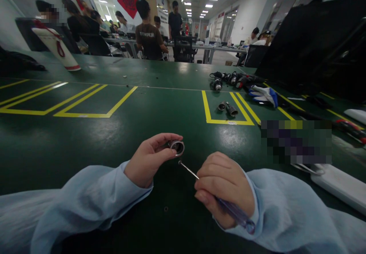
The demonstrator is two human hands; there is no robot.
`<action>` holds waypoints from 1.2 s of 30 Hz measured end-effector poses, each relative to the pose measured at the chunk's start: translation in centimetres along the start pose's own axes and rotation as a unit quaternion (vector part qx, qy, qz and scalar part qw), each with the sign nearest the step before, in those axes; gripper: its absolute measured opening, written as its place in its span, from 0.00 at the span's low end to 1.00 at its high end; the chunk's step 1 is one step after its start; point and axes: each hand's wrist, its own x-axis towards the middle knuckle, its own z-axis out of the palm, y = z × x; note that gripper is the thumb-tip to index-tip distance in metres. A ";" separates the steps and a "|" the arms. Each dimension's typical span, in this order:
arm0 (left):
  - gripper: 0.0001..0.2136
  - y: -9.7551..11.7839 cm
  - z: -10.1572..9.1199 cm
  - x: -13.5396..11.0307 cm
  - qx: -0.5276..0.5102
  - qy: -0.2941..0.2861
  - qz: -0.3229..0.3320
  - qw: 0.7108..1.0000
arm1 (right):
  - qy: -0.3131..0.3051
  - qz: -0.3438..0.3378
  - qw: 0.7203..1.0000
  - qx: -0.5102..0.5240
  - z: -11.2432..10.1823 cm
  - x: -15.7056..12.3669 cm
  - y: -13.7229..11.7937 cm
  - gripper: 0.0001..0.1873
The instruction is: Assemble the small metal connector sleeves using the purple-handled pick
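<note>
Between thumb and fingers, my left hand [151,157] grips a small round metal connector shell [179,147], its open end turned toward me. A screwdriver [237,216] with a clear purplish handle is wrapped in my right hand [224,187]. Its thin shaft points up and left, the tip a little below the shell and apart from it. Something tiny and dark, perhaps a screw, sits at that tip; it is too small to tell. On the green table in front of me lies a small dark ring [166,208].
Two metal connector parts [231,110] lie inside a yellow-taped area. Behind them are cabled connectors [217,84] and a blue-and-white glove [264,95]. A white power strip [340,185] lies at right, a dark monitor [311,44] beyond. A white tumbler [58,48] stands far left. People sit across the room.
</note>
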 end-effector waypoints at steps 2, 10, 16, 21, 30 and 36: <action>0.14 -0.2 0.0 0.0 0.011 -0.011 0.003 1.000 | 0.010 -0.014 0.999 -0.035 -0.1 0.4 0.1 0.05; 0.15 -0.3 0.2 -0.6 0.025 -0.032 -0.007 0.999 | 0.001 -0.022 0.995 -0.098 0.1 1.2 0.2 0.13; 0.13 -0.1 0.4 -0.6 0.080 -0.035 0.016 0.996 | -0.009 -0.022 0.994 -0.105 0.3 1.0 0.5 0.12; 0.10 -0.1 0.4 -0.4 0.099 -0.032 0.024 0.994 | -0.025 -0.023 0.994 -0.102 0.2 1.1 0.1 0.10; 0.10 -0.1 0.3 -0.3 0.118 -0.033 0.041 0.992 | -0.014 0.022 0.999 -0.041 0.1 1.0 -0.8 0.09; 0.10 -0.6 0.0 0.3 0.110 -0.025 0.051 0.992 | -0.002 0.240 0.939 0.248 0.8 0.8 -1.3 0.16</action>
